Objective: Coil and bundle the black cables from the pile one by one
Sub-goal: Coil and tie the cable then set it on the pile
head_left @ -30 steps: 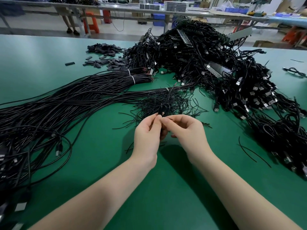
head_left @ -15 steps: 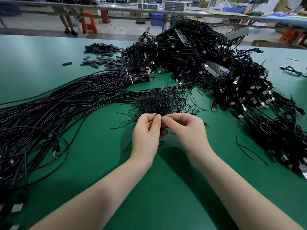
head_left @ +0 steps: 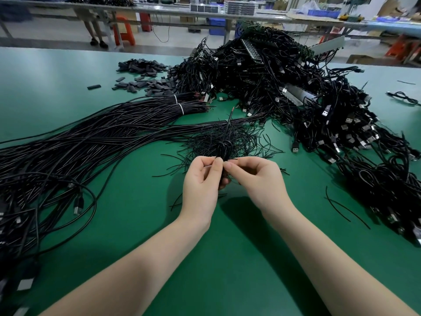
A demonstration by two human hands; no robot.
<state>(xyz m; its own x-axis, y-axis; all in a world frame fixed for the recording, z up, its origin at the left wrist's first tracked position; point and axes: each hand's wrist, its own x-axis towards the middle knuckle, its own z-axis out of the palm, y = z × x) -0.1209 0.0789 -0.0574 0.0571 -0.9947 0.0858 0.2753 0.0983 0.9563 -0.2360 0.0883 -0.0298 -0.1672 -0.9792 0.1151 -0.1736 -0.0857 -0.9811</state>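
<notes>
A small coiled black cable point(head_left: 224, 149) stands upright between my two hands, its free end sticking up toward the far side. My left hand point(head_left: 201, 181) grips the coil's lower part, mostly hidden by my fingers. My right hand point(head_left: 257, 181) pinches a thin black tie at the coil beside my left fingertips. Just beyond my hands lies a heap of thin black ties point(head_left: 227, 137). Long uncoiled black cables point(head_left: 68, 147) stretch off to the left. A big pile of bundled cables with USB plugs point(head_left: 296, 99) fills the far right of the green table point(head_left: 227, 258).
Small black sleeve pieces point(head_left: 141, 76) are scattered at the far left of the pile. Two loose ties point(head_left: 346, 210) lie to the right of my right arm. A lone cable point(head_left: 403, 96) sits at the right edge. Benches, stools and a standing person's legs point(head_left: 95, 35) are behind.
The coil's free end has risen and now sticks up higher above my fingers. Both hands stay together at the same spot, fingers shifting slightly round the coil.
</notes>
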